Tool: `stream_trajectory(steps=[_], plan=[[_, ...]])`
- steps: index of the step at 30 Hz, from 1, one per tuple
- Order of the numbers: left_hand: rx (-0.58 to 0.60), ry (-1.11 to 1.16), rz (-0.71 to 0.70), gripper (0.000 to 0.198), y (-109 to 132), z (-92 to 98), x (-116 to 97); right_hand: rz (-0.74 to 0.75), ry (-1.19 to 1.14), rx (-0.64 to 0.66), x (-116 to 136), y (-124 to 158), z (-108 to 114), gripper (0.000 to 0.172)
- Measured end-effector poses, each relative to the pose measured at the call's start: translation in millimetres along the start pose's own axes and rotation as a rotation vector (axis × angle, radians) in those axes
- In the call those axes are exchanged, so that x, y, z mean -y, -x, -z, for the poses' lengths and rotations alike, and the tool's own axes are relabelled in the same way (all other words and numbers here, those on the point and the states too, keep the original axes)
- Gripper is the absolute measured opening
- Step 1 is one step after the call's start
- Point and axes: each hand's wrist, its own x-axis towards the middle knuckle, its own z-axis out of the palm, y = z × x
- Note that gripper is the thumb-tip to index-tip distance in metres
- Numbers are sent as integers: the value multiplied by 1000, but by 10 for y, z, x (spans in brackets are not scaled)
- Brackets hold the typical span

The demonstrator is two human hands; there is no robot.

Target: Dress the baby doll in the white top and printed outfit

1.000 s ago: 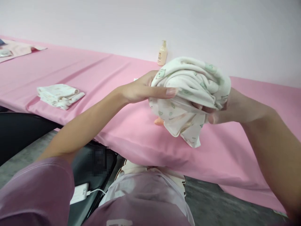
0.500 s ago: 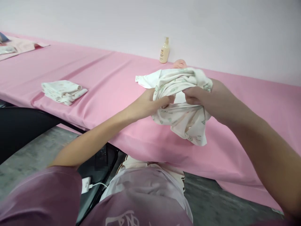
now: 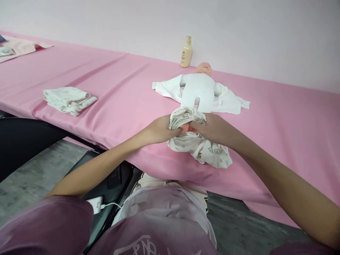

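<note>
A baby doll lies on its back on the pink table, head towards the wall, in a white diaper with an open white shirt spread under it. At its feet sits a bunched printed baby garment. My left hand grips the garment's gathered opening from the left. My right hand grips the same opening from the right. Both hands are closed on the cloth, with a bit of the doll's orange foot showing between them.
A folded stack of printed baby clothes lies at the table's left. A cream pump bottle stands by the wall behind the doll. More cloth lies at the far left. A black chair and a white power bank are below.
Both hands have brought the bunched garment down from in front of the doll to the doll's feet near the table's front edge, uncovering the doll.
</note>
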Motion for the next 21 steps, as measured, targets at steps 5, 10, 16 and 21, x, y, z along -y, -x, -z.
stream_trajectory(steps=[5,10,16,21], plan=[[-11,-20,25,41,-96,-31,162,122,119,-27,-133,-104,-99,33],[-38,-132,29,49,-149,-66,224,128,218,-70,-228,-159,-228,19],[-7,-270,47,34,-139,-91,250,109,337,-181,-230,-147,-369,25],[39,-147,-46,44,-134,-109,338,115,380,-216,-223,-110,-442,47]])
